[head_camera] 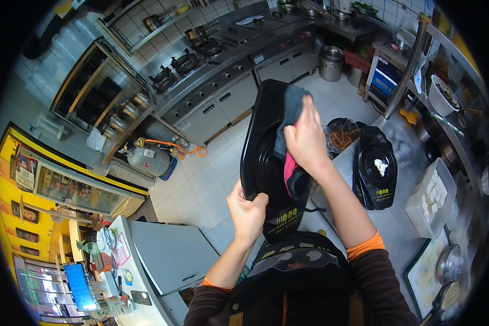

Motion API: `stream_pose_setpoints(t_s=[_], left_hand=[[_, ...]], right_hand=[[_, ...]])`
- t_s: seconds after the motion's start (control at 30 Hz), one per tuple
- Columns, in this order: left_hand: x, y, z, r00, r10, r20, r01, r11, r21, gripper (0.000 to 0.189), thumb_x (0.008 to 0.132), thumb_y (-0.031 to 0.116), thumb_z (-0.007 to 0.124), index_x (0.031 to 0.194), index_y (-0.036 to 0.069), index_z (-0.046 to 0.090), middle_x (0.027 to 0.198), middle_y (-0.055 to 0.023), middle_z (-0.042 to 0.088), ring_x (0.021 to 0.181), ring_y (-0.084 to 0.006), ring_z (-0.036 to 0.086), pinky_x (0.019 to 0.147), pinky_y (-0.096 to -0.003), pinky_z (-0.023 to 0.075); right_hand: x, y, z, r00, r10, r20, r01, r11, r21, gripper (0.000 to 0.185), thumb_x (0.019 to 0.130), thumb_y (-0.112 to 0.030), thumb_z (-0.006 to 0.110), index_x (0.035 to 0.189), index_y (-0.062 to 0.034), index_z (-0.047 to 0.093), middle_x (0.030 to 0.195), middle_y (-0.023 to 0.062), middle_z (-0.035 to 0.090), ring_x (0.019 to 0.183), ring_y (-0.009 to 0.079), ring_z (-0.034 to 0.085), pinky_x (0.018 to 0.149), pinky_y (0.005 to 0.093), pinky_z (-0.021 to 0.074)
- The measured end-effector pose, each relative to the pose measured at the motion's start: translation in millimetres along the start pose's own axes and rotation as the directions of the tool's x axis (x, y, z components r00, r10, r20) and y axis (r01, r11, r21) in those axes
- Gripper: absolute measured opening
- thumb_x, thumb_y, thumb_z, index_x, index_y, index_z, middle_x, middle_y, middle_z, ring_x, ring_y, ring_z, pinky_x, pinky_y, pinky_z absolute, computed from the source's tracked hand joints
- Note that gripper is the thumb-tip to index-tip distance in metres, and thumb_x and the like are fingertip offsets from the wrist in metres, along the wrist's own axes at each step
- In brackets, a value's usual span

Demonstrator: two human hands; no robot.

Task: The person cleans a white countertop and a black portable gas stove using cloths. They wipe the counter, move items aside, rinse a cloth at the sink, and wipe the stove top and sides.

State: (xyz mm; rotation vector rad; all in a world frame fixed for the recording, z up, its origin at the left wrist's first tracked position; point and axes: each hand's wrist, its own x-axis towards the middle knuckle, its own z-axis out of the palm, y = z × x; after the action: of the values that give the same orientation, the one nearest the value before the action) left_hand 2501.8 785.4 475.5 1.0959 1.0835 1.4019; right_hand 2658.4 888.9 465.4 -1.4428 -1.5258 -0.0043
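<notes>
A black tray (256, 134) with ring-shaped grooves and yellow writing is held up, tilted, in front of my body. My left hand (248, 208) grips its near left edge, thumb on the upper face. Pressed to the tray's right side is a grey and pink cloth (292, 106), bunched under my right hand (307, 138). Part of the tray lies hidden behind the cloth and that hand. To the right, several similar black trays (385, 148) are stacked on the steel counter (348, 232), with a crumpled white wad (380, 167) on the top one.
Beside the stack stands a bagged container of reddish-brown food (342, 136). White cubes fill part of a plastic tub (415, 214), near a cutting board (424, 281). Across the tiled floor (203, 179) are a gas stove (212, 87) and a gas cylinder (148, 159).
</notes>
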Motion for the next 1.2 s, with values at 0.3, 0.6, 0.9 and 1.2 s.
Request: stream_pose_setpoints(t_s=[0.3, 0.6, 0.9, 1.2], left_hand=[[20, 8, -18, 0.99, 0.059, -0.125, -0.055, 0.998, 0.037, 0.044, 0.064, -0.016, 0.049, 0.107, -0.008, 0.057, 0.093, -0.0064, 0.064, 0.083, -0.0109, 0.06, 0.077, -0.0219, 0.0463], [57, -11, -78, 0.99, -0.141, 0.026, 0.12, 0.713, -0.691, 0.051, 0.063, -0.006, 0.046, 0.113, -0.009, 0.053, 0.112, -0.0183, 0.061, 0.103, -0.0323, 0.06, 0.096, -0.0419, 0.0458], [35, -3, -50, 0.995, -0.063, -0.071, 0.004, 0.773, -0.635, 0.053, 0.067, -0.011, 0.051, 0.119, -0.002, 0.051, 0.106, -0.0133, 0.063, 0.094, -0.0254, 0.062, 0.086, -0.035, 0.0508], [28, -2, 5, 0.979, -0.095, -0.179, -0.01, 0.861, -0.509, 0.024, 0.083, -0.001, 0.061, 0.107, -0.001, 0.06, 0.101, -0.0078, 0.065, 0.089, -0.0147, 0.061, 0.079, -0.0284, 0.0489]], right_hand=[[-117, 26, 22, 0.917, 0.302, 0.262, -0.399, 0.726, 0.56, 0.043, 0.085, -0.009, 0.041, 0.125, 0.0068, 0.04, 0.114, 0.0231, 0.056, 0.109, 0.0351, 0.054, 0.096, 0.0374, 0.0381], [-157, 101, -47, 0.284, 0.648, 0.707, -0.799, -0.248, 0.548, 0.053, 0.081, -0.008, 0.064, 0.128, -0.0055, 0.038, 0.113, 0.0107, 0.054, 0.095, 0.0217, 0.058, 0.085, 0.0347, 0.0487], [-69, 19, -146, 0.759, 0.181, 0.626, -0.637, 0.009, 0.771, 0.09, 0.051, -0.005, 0.069, 0.134, 0.0029, 0.037, 0.12, 0.018, 0.054, 0.107, 0.0273, 0.058, 0.095, 0.0356, 0.0451], [-32, -57, -48, 0.968, -0.248, -0.03, 0.246, 0.923, 0.297, 0.055, 0.077, -0.004, 0.062, 0.13, 0.0008, 0.047, 0.128, 0.0236, 0.041, 0.119, 0.0391, 0.043, 0.1, 0.0418, 0.0361]])
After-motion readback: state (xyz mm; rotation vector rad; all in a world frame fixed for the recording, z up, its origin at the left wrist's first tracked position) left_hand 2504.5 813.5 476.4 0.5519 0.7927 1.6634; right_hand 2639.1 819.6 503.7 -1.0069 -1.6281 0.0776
